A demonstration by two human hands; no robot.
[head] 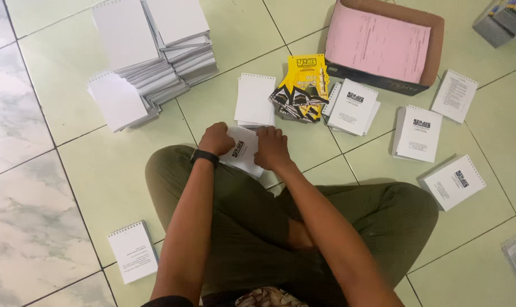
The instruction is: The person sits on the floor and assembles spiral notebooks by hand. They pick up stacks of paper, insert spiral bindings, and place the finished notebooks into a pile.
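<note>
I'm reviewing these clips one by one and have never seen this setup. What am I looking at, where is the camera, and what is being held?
There is no machine here. One camera sits on a person's head and looks down, so you see their own arms and crossed legs on a tiled floor. The left hand, with a dark wristband, and the right hand together grip one small white booklet. Around them lie spiral-bound white booklets: a tall pile at the upper left, smaller piles to the right, one single booklet by the left knee. Yellow covers lie ahead, beside a cardboard box holding pink sheets.
</note>
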